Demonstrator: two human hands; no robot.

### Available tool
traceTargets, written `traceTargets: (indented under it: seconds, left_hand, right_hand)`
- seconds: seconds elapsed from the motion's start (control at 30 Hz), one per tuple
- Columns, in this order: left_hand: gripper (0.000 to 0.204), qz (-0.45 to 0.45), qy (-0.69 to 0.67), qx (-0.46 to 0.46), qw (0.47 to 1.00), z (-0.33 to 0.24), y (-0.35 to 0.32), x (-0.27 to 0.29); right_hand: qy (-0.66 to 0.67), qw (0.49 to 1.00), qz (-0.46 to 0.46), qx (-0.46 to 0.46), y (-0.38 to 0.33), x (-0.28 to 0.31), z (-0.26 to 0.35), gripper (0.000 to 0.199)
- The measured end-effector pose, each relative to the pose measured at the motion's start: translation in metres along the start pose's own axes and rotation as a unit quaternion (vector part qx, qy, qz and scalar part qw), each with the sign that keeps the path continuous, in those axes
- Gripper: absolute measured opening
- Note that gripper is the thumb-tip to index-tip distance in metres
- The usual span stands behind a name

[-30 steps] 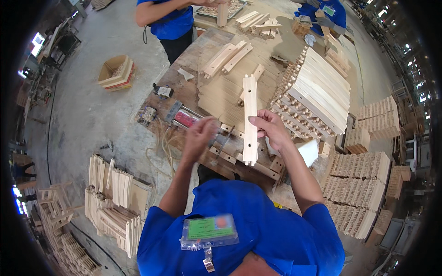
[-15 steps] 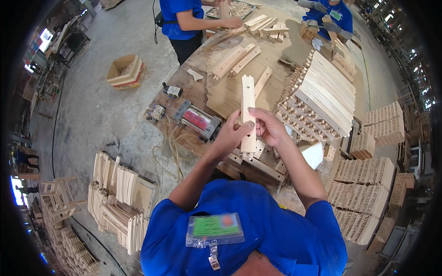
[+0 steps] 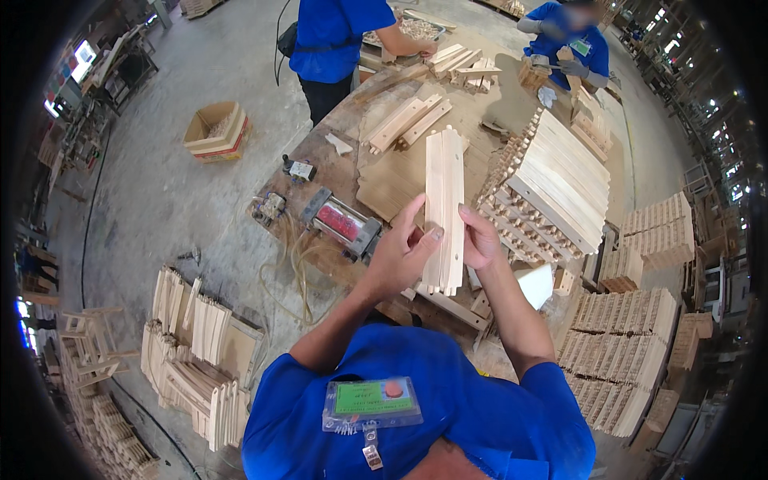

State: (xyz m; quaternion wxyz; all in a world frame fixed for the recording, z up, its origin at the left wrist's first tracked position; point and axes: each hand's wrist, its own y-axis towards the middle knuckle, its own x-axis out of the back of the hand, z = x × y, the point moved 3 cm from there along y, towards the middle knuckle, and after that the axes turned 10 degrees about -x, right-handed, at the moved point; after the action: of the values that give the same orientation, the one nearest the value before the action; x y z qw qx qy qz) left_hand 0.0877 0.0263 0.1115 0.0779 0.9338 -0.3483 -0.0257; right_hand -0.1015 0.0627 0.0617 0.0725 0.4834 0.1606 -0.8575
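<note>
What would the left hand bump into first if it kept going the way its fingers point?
Probably the wooden slats. The left hand points up and to the right, and its fingers already touch the slats' edge, with the right hand on the other side.

Slats [image 3: 445,210]: we see pale bare wood, smooth and matt.
Workbench [image 3: 398,180]: we see worn, dull brown wood.
Box [image 3: 214,132]: we see matt cardboard.
Floor [image 3: 168,192]: we see rough grey concrete.

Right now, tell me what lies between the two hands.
In the head view, the wooden slats stand between them: the left hand presses on one side, the right hand on the other, both touching the wood.
</note>
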Motion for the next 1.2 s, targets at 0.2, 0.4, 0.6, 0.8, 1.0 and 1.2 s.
traceTargets:
  seconds: [0.2,0.4,0.6,0.8,1.0,1.2]
  left_hand:
    - [0.070,-0.009,0.016,-0.033,0.999,-0.007,-0.005,-0.003]
    - [0.072,0.003,0.015,-0.026,1.000,-0.005,-0.008,-0.004]
    - [0.080,-0.002,0.050,-0.039,0.998,-0.005,-0.001,-0.011]
    - [0.073,0.046,-0.052,-0.054,0.996,0.007,0.015,-0.023]
    - [0.061,0.095,-0.041,-0.046,0.994,0.002,0.020,-0.030]
    - [0.049,0.058,-0.034,-0.005,0.998,0.017,0.021,-0.013]
  right_hand:
    - [-0.015,0.999,0.031,0.023,-0.002,0.000,-0.001,0.053]
    - [-0.047,0.998,0.036,0.036,-0.008,-0.013,0.003,0.052]
    - [-0.207,0.972,-0.034,0.102,-0.020,-0.039,0.014,0.052]
    - [-0.308,0.920,-0.139,0.198,-0.034,-0.057,0.022,0.048]
    - [-0.441,0.811,-0.291,0.250,-0.089,-0.079,0.069,0.046]
    - [-0.507,0.634,-0.502,0.300,-0.185,-0.071,0.178,0.042]
